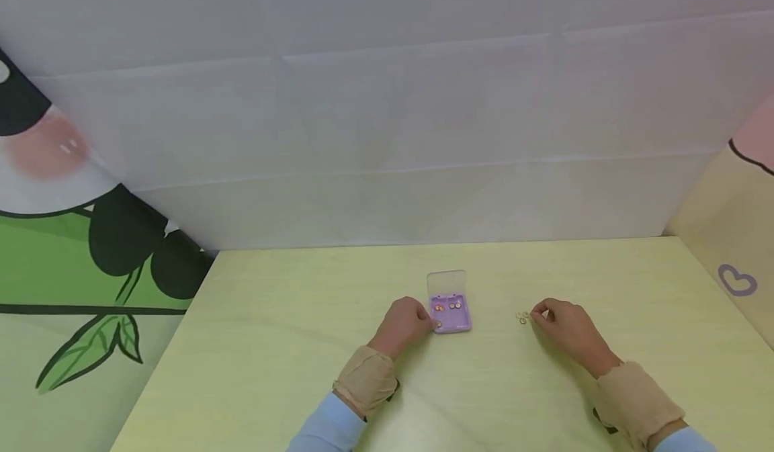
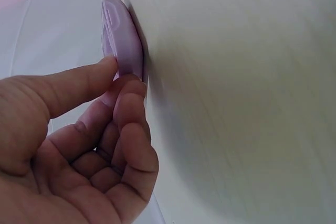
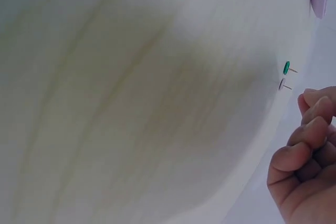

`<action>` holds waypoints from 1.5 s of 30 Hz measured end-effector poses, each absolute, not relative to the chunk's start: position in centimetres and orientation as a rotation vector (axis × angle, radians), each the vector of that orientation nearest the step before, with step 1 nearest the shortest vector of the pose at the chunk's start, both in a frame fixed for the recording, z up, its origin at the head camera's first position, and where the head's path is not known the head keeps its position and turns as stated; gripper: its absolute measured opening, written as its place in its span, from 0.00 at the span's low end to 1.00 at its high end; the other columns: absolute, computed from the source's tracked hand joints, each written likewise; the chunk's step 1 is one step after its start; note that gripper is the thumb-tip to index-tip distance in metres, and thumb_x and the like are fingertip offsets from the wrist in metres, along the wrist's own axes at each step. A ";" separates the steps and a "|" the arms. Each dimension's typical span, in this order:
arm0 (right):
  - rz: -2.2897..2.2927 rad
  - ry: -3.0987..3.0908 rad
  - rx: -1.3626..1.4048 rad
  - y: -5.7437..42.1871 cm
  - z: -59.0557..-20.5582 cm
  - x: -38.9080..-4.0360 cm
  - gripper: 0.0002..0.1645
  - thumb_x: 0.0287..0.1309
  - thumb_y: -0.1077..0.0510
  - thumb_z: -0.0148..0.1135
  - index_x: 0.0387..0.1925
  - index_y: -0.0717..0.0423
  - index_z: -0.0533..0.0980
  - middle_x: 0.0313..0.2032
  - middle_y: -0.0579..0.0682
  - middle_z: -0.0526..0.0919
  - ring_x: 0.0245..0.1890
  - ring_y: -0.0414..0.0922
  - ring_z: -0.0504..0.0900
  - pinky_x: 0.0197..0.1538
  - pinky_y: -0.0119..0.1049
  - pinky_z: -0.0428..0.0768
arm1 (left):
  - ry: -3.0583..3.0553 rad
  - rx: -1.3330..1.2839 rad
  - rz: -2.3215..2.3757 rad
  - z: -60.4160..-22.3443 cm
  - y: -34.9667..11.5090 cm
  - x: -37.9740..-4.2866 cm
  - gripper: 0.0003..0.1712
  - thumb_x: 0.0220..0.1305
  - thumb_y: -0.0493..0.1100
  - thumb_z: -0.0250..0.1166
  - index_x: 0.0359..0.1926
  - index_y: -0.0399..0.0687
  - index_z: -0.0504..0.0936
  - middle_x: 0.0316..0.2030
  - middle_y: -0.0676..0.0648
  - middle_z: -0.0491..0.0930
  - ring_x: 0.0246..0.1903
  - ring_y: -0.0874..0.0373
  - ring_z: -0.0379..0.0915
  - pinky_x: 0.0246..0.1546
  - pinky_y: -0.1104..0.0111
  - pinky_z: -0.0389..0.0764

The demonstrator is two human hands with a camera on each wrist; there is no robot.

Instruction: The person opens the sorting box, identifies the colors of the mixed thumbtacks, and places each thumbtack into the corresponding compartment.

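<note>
Head view: both my forearms reach over the pale yellow bench [image 1: 272,318], well apart from each other.
Left hand [image 1: 404,322]: clamped on the near left corner of the purple box [image 1: 461,321], thumb at its rim and curled fingers against its side, as the left wrist view shows.
Box position: on the bench, between my two hands and just beside the left one, its clear lid [image 1: 446,282] raised at the far edge.
Box contents: a few small gold-toned pieces [image 1: 455,305], with another near my left fingertips.
Right hand [image 1: 568,328]: fingers curled, thumb and finger tips together right by the tacks [image 1: 523,321] (I cannot tell whether one is pinched between them).
Loose tacks: a small cluster on the bench, well to the right of the box; the right wrist view shows a green-headed tack [image 3: 286,67] beside a paler tack [image 3: 282,84], both with pins pointing up from the bench.
Wrists: a tan band [image 1: 365,375] on each, with light blue sleeves [image 1: 332,425] behind.
Backdrop: a creased white sheet [image 1: 393,116] beyond the bench's far edge.
</note>
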State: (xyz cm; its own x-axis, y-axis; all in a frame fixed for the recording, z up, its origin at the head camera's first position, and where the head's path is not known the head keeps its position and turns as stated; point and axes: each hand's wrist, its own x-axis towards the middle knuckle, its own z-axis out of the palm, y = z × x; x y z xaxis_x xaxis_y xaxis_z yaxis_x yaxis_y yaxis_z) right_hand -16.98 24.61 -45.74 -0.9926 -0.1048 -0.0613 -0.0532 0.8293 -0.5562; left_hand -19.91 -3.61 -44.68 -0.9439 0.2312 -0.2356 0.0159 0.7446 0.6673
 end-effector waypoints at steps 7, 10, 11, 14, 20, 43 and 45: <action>-0.869 2.878 -0.102 24.2 -46.3 -16.4 0.11 0.62 0.61 0.56 0.37 0.67 0.80 0.22 0.52 0.79 0.21 0.42 0.67 0.26 0.38 0.68 | 2.651 0.221 1.012 -45.0 -4.0 -19.5 0.12 0.53 0.39 0.69 0.22 0.33 0.85 0.23 0.42 0.82 0.21 0.60 0.64 0.24 0.68 0.70; -0.872 2.870 -0.099 23.9 -46.5 -16.1 0.12 0.62 0.60 0.57 0.37 0.66 0.80 0.23 0.52 0.80 0.20 0.42 0.67 0.27 0.38 0.69 | 2.651 0.230 1.015 -45.0 -4.2 -19.3 0.12 0.53 0.39 0.69 0.21 0.33 0.85 0.23 0.43 0.82 0.21 0.60 0.64 0.24 0.67 0.70; -0.869 2.871 -0.097 23.8 -46.5 -16.1 0.12 0.62 0.60 0.56 0.37 0.66 0.80 0.23 0.52 0.80 0.21 0.42 0.67 0.27 0.38 0.69 | 2.650 0.232 1.017 -45.0 -4.2 -19.3 0.11 0.53 0.39 0.69 0.21 0.33 0.85 0.23 0.43 0.81 0.21 0.60 0.64 0.24 0.68 0.70; -0.861 2.869 -0.093 23.6 -46.7 -15.8 0.11 0.62 0.60 0.56 0.37 0.65 0.80 0.24 0.53 0.82 0.21 0.42 0.68 0.28 0.39 0.70 | 2.640 0.233 1.026 -45.0 -4.3 -19.1 0.12 0.53 0.39 0.69 0.20 0.33 0.84 0.20 0.47 0.77 0.20 0.60 0.63 0.23 0.69 0.68; -0.840 2.865 -0.099 23.3 -46.7 -15.7 0.10 0.62 0.60 0.58 0.36 0.64 0.80 0.23 0.52 0.82 0.20 0.42 0.69 0.28 0.39 0.72 | 2.630 0.230 1.031 -45.2 -4.3 -19.1 0.13 0.54 0.38 0.69 0.18 0.34 0.82 0.18 0.50 0.70 0.19 0.61 0.61 0.21 0.71 0.63; -0.963 2.859 -0.098 23.6 -47.6 -16.2 0.13 0.64 0.61 0.50 0.36 0.67 0.77 0.22 0.53 0.77 0.20 0.42 0.65 0.26 0.37 0.67 | 2.643 0.224 1.010 -45.5 -4.1 -19.3 0.12 0.53 0.39 0.69 0.20 0.33 0.84 0.20 0.49 0.74 0.20 0.60 0.63 0.22 0.70 0.67; -0.995 2.849 -0.082 23.6 -47.6 -16.1 0.14 0.66 0.61 0.48 0.36 0.68 0.76 0.22 0.52 0.75 0.20 0.42 0.64 0.26 0.36 0.65 | 2.645 0.226 1.010 -45.6 -4.1 -19.3 0.12 0.53 0.39 0.70 0.20 0.34 0.84 0.19 0.49 0.74 0.20 0.60 0.63 0.22 0.70 0.67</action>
State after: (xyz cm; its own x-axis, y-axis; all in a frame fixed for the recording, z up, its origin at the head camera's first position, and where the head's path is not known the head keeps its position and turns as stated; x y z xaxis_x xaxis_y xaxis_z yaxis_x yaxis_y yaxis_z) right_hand -16.12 23.61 -47.56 -0.9911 -0.0912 -0.0974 -0.0107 0.7821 -0.6231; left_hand -19.33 -4.11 -45.62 -0.9426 0.2506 -0.2209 0.0395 0.7404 0.6710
